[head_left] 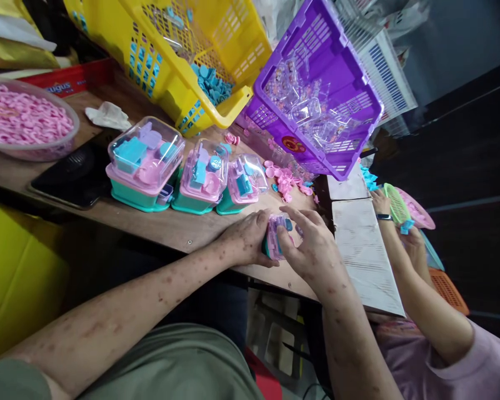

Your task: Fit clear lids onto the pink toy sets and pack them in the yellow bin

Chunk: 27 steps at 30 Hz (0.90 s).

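A small toy box (274, 236) with a green base and a pink tray of purple, blue and pink pieces stands near the table's front edge. My left hand (250, 240) is closed around its left side. Over its right side reaches my right hand (310, 244), thumb and forefinger bent about the top; something clear shows by the fingers, too small to name. To the left stand three similar toy boxes under clear domes: a large one (145, 164), a middle one (202, 176) and a smaller one (242, 183). Loose pink pieces (289, 180) lie just beyond my hands.
A yellow basket (179, 83) with blue pieces and a purple basket (316, 100) of clear packets stand behind. At left are a tub of pink pieces (25, 119) and a dark tablet-like slab (77, 172). White board (364, 244) lies right, beside another person's arm (412, 289) and coloured baskets.
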Motion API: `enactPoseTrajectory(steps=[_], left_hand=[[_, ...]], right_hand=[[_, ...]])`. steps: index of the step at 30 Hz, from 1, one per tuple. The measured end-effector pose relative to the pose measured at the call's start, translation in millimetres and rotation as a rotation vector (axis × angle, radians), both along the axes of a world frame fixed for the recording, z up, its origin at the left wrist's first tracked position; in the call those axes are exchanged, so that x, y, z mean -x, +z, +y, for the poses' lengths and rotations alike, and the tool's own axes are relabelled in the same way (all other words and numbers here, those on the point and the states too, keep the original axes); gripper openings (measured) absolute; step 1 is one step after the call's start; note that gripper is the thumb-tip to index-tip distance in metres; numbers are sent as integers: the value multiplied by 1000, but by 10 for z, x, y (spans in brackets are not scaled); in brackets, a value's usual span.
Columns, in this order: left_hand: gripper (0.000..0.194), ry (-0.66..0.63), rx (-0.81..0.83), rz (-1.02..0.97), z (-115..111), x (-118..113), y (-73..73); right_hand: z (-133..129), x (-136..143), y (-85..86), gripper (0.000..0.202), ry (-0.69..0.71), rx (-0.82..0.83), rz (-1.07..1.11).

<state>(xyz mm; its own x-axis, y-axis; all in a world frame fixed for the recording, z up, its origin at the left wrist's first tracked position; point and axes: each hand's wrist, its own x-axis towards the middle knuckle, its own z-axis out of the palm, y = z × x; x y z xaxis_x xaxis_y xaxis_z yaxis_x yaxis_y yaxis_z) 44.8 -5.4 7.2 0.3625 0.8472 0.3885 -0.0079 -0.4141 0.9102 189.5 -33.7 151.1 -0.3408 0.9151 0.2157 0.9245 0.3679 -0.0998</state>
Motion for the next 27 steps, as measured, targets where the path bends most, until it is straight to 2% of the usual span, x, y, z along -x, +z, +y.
enactPoseTrajectory(steps=[7,12,17,20,22,25,27], left_hand=[[115,-25,-22,69,8,11,54],[128,-25,20,98,20,-43,29],[132,-41,-5,65,29,-22,21],[131,-64,-35,22,41,-1,-10],[132,-72,-47,2,55,-1,-47],[136,-60,-55,29,64,-7,-75],[138,-45,-58,65,35,8,-33]], right_hand=[[31,10,-38,47,-23,30,25],[-4,-111,-98,56,-53,187,109],[158,-273,104,67,-59,383,280],[322,-336,179,71,-160,333,426],[402,-329,118,73,-223,285,461],[440,-265,-66,73,-301,420,479],[425,-233,-155,70,-338,496,526]])
